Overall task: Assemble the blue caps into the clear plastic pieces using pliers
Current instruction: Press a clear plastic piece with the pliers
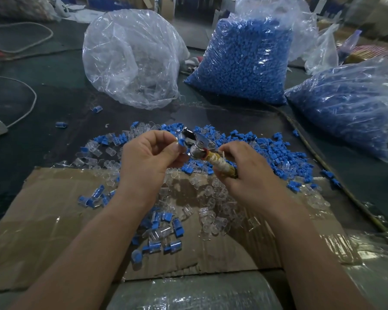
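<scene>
My left hand (150, 155) pinches a clear plastic piece with a blue cap (181, 143) between thumb and fingers, up against the metal jaws of the pliers (194, 142). My right hand (248, 173) grips the pliers by their tape-wrapped handle (222, 165). Both hands hover above a heap of loose blue caps (285, 157) and clear pieces (211, 218). Several assembled pieces (159, 229) lie on the cardboard nearer to me.
A taped cardboard sheet (43, 220) covers the dark table. Behind the heap stand a mostly empty clear bag (130, 57) and two bags full of blue caps (244, 61), (345, 108). A white cable (27, 97) runs at left, a brown cord (318, 157) at right.
</scene>
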